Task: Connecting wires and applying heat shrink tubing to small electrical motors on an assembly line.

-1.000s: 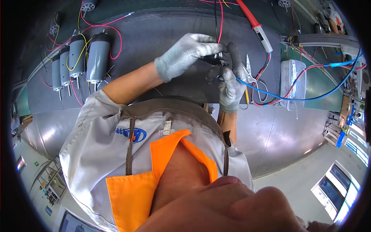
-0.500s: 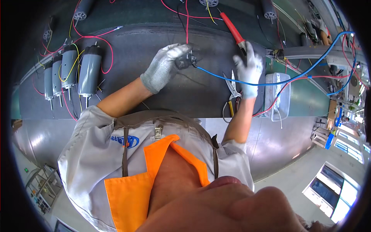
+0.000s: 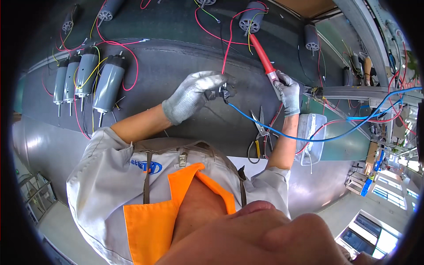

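My left hand (image 3: 190,93), in a grey-white glove, pinches a small dark clip (image 3: 225,92) with a blue cable (image 3: 260,124) running off to the right. A red wire (image 3: 228,52) comes down from above to the same fingers; its end is hidden there. My gloved right hand (image 3: 289,92) is closed around the lower end of a red test probe (image 3: 263,54). The probe's upper end lies by the shaft of a grey motor (image 3: 252,17); whether they touch I cannot tell. Scissors (image 3: 260,126) with yellow-and-black handles lie below, near my right forearm.
Several grey cylindrical motors (image 3: 108,86) with loose wires stand at the left. More motors (image 3: 311,37) are along the far side. A clear plastic box (image 3: 311,145) sits right of my right forearm, below a metal frame rail (image 3: 353,92). The worktop (image 3: 176,57) is dark.
My right hand, with fingers spread beside the probe before, has closed around it. The view has shifted, showing more of the far motors. My left hand still pinches the clip.
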The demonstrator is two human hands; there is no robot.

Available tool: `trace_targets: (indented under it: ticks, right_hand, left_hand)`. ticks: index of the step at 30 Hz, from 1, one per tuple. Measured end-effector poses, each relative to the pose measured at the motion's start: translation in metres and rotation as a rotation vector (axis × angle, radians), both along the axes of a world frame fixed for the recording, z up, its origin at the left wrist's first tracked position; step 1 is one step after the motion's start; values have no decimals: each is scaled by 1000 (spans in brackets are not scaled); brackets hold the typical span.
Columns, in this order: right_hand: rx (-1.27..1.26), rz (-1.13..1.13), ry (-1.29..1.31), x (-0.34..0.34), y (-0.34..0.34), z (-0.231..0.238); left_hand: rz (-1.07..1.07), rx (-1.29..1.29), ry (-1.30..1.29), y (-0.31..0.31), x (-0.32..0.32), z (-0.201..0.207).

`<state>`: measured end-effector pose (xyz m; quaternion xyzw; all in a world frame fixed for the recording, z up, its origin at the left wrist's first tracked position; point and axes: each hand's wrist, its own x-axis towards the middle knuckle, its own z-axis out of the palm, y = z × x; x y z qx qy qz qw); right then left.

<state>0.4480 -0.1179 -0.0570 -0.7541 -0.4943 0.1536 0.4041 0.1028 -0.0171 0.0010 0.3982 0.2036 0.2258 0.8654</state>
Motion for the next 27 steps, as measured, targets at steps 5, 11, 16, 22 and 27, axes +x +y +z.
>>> trace_targets:
  ticks: [5,11,16,22,27]
  right_hand:
    - [88,-92,-285,-10,-26,12]
    - [37,209,-347,-92,-83,65]
    - [366,264,133,-155,-94,65]
    - [-506,-215,309,-158,-67,65]
    - [165,144,87,-165,109,56]
  left_hand:
    - [-81,-44,24,-5,13,-17]
    - [-156,-86,-14,4,50,-53]
    - [-136,462,252,41,65,-50]
    - [-330,1608,844,220,3,15]
    - [319,1752,1444,373,-6,12]
